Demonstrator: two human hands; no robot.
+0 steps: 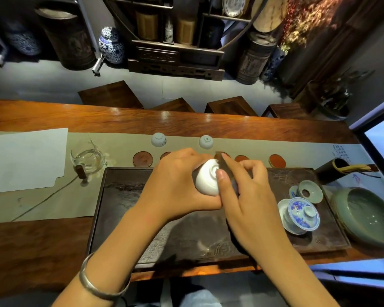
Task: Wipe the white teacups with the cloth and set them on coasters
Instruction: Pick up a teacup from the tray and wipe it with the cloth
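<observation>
Left hand [177, 180] is cupped around a white teacup [207, 179], fingers curled round its far side and the cup tipped so its foot ring faces up toward the camera. Right hand [242, 185] comes in from the other side, thumb pressed flat on the cup's wall, the remaining fingers curled and pinching a dark cloth [225, 168] against the cup. Only a narrow edge of that cloth shows above the fingers, so how much of it covers the cup is hard to say. My read: wiping is under way, held up over the dark tea tray [124, 218].

Just beyond the hands, a row of round reddish coasters [142, 159] lies on the pale runner [120, 142], some hidden behind the knuckles. Past those stand two more white cups [158, 139], upside down, apart from each other and off any coaster.

To the right of the right hand, on the tray, sits a blue-and-white lidded bowl [301, 214], with a green basin [368, 216] further out on the desk. Left of the left hand, a glass pitcher [87, 159].

The risk: glazed porcelain held between two hands with a twisting rub. If the left grip slackens, the cup could slip and strike the hard tray below.
</observation>
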